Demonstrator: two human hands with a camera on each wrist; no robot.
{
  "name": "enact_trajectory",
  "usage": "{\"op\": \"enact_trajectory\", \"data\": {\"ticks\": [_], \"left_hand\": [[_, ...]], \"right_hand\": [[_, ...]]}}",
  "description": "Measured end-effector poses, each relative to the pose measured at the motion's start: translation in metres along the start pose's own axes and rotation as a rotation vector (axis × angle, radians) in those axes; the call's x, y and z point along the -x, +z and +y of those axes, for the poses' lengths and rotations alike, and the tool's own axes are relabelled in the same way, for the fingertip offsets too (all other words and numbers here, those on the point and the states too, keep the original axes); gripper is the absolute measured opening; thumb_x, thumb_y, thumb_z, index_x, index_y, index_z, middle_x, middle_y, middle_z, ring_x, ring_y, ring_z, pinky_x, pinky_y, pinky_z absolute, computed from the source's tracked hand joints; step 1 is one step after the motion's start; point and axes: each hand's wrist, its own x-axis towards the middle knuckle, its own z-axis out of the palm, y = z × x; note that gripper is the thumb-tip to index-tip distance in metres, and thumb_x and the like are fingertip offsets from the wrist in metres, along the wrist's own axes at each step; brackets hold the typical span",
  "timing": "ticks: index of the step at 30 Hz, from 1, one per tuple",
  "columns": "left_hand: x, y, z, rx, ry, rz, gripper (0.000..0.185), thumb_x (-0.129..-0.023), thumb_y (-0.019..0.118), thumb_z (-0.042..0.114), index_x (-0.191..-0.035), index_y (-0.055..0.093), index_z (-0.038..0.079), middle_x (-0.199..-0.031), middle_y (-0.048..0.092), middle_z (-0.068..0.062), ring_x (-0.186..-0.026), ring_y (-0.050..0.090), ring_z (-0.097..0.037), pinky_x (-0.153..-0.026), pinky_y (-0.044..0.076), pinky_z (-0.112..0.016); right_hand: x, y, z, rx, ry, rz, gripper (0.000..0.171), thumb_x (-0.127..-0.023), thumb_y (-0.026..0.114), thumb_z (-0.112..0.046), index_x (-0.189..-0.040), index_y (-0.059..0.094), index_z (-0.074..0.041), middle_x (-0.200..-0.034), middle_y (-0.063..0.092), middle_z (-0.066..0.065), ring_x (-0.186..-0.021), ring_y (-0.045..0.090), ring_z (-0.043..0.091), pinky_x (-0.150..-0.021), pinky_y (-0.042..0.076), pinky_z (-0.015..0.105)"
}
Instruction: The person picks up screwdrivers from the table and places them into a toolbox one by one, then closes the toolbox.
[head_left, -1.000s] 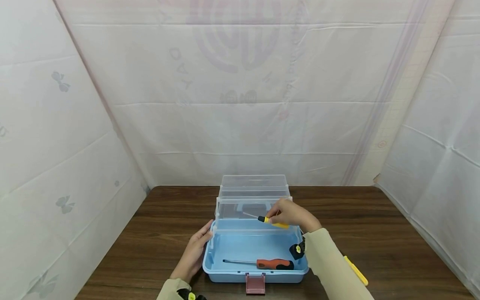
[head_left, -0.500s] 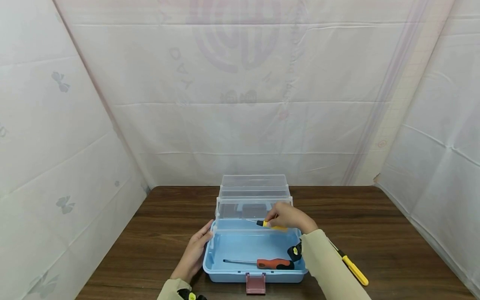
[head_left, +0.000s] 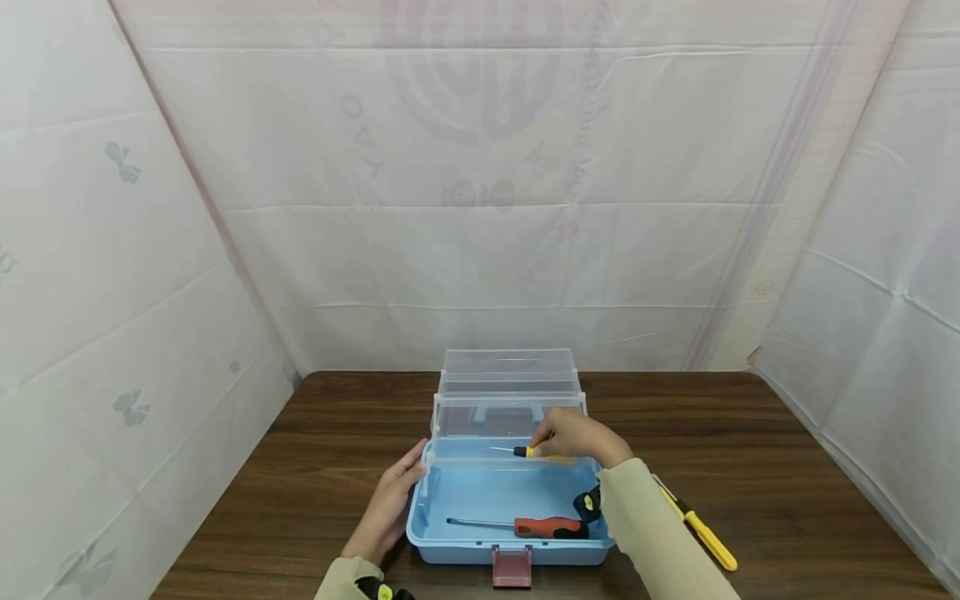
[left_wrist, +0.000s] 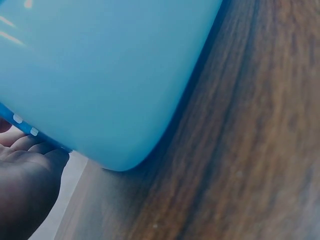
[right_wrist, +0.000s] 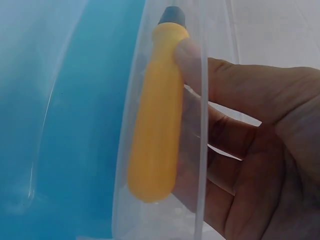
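The place looks like a screened-off booth, though the building around it cannot be told; creased white sheets (head_left: 480, 250), printed with faint bows (head_left: 122, 163) and a pale emblem (head_left: 468, 82), hang at the back and both sides; a dark wood-grain table (head_left: 315, 483) stands between them.

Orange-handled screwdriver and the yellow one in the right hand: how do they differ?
The orange-handled screwdriver lies loose in the blue box; the yellow screwdriver is pinched by the right hand at the clear tray.
The orange one's handle is black at its butt end; the yellow one has black at the shaft end.
The orange one's shaft looks longer and thicker than the yellow one's.
Both shafts point left in the head view.
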Motion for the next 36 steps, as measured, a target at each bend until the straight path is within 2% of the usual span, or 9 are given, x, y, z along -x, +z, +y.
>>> {"op": "enact_trajectory", "data": {"ticks": [6, 16, 36], "left_hand": [[-0.0007, 0.0009, 0.0004, -0.008, 0.000, 0.001, 0.055, -0.103, 0.041, 0.020, -0.152, 0.022, 0.004, -0.158, 0.018, -0.021, -0.145, 0.018, -0.040, -0.116, 0.021, -0.056], [-0.0005, 0.0004, 0.0005, -0.001, 0.002, -0.002, 0.056, -0.103, 0.041, 0.020, -0.152, 0.021, 0.003, -0.158, 0.018, -0.021, -0.145, 0.017, -0.039, -0.116, 0.021, -0.055], [-0.0002, 0.0016, 0.0021, 0.001, -0.002, 0.009, 0.055, -0.103, 0.040, 0.018, -0.152, 0.022, 0.003, -0.158, 0.018, -0.021, -0.145, 0.018, -0.040, -0.115, 0.022, -0.056]], "right_hand": [[0.0009, -0.0011, -0.0010, 0.021, 0.001, -0.002, 0.009, -0.086, 0.068, -0.005, -0.089, 0.077, -0.004, -0.082, 0.072, 0.002, -0.070, 0.056, 0.008, -0.067, 0.054, 0.025], [0.0013, 0.0005, -0.0016, 0.020, 0.023, 0.012, 0.009, -0.085, 0.069, -0.003, -0.087, 0.077, -0.005, -0.082, 0.072, 0.003, -0.071, 0.057, 0.011, -0.070, 0.057, 0.033], [0.0026, -0.0014, -0.0040, 0.014, 0.030, 0.011, 0.008, -0.086, 0.069, -0.005, -0.087, 0.077, -0.005, -0.081, 0.071, 0.002, -0.070, 0.056, 0.012, -0.069, 0.056, 0.033]]}}
